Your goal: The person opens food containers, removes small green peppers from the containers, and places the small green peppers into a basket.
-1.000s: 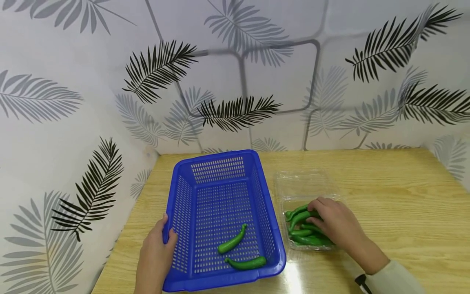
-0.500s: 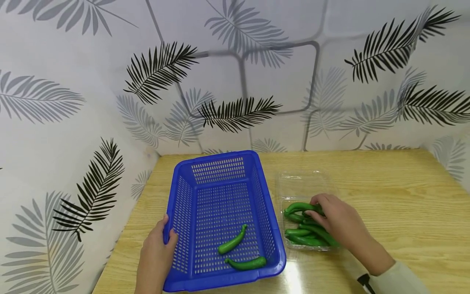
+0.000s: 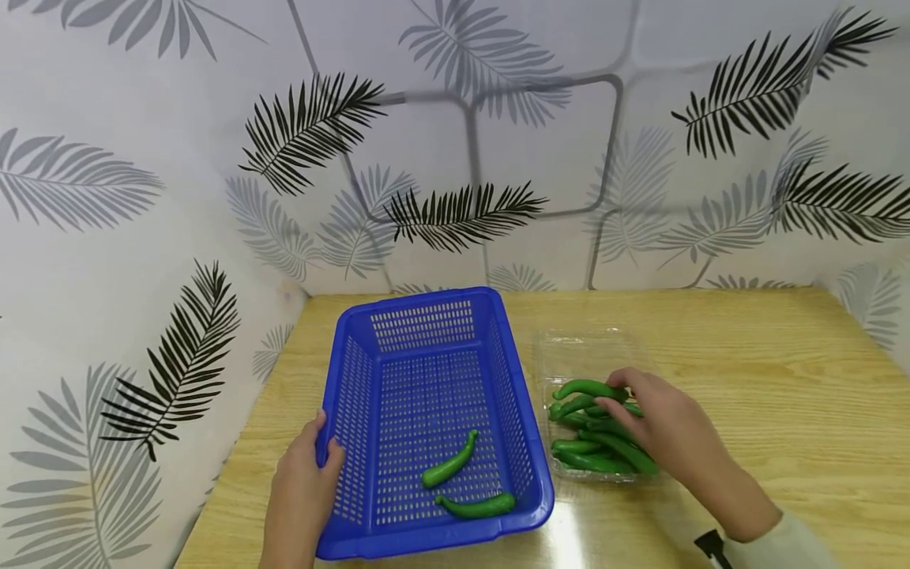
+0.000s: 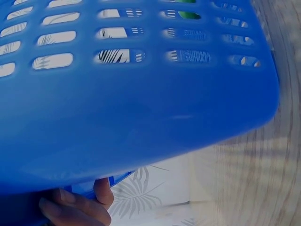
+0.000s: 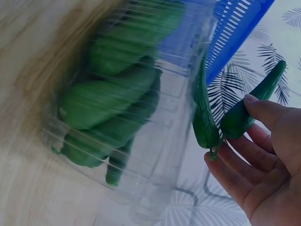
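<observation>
My left hand (image 3: 302,490) grips the left rim of a blue plastic basket (image 3: 426,545), fingers outside and thumb over the edge. In the left wrist view the basket wall (image 4: 141,113) hides most of that hand. Two green chili peppers (image 3: 449,468) lie near the basket's front. On the right, my right hand (image 3: 675,431) pinches a green chili pepper (image 3: 586,387) just above an open clear plastic box (image 3: 550,474). In the right wrist view, the thumb presses the held pepper (image 5: 261,96), and a second pepper (image 5: 203,113) hangs against the fingertips. Several more peppers (image 3: 618,450) lie in the box.
The box's clear lid (image 3: 590,348) lies folded back behind it, beside the basket's right wall. Wooden tabletop (image 3: 768,379) extends to the right. A leaf-patterned wall covering (image 3: 498,158) closes off the back and left.
My right hand has risen slightly and shifted right, lifting a pepper from the pile in the box. The left hand and basket stay in place.
</observation>
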A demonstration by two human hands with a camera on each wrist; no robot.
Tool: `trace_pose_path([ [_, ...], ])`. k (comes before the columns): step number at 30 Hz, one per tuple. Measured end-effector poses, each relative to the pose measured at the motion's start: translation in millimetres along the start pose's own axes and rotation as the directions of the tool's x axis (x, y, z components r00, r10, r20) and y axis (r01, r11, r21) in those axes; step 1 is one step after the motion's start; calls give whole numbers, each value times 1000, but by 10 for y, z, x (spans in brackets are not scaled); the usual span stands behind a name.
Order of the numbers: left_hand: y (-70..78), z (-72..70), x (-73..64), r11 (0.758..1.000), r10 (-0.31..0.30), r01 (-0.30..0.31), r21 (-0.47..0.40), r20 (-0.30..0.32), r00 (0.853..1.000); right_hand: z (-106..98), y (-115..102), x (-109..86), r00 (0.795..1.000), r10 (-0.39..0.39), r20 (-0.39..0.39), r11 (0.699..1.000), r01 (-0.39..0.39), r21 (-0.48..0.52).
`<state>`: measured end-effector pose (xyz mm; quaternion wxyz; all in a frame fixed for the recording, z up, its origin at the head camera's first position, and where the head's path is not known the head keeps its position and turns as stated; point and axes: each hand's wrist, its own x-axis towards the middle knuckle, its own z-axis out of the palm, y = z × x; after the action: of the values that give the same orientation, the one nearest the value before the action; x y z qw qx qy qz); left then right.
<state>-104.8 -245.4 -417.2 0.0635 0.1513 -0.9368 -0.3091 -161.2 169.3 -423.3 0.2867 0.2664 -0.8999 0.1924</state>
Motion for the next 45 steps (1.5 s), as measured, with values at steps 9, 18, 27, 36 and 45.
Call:
trace_pose_path([
  [9,18,-12,9,1000,10,-10,2,-1,1000,-184,-70,88,995,98,-8,995,-98,10],
  [18,25,-16,10,1000,3,-3,5,4,1000,-371,-236,170,987,152,-50,985,-147,95],
  [27,19,-6,11,1000,13,-13,-5,-1,1000,-436,-467,209,989,126,-72,976,-110,187],
  [36,-1,8,-4,1000,14,-14,-5,-10,1000,-286,-717,245,997,47,-54,954,-29,298],
  [45,6,0,-1,1000,6,-6,-1,-10,1000,-48,-931,318,999,-32,-6,947,32,319],
])
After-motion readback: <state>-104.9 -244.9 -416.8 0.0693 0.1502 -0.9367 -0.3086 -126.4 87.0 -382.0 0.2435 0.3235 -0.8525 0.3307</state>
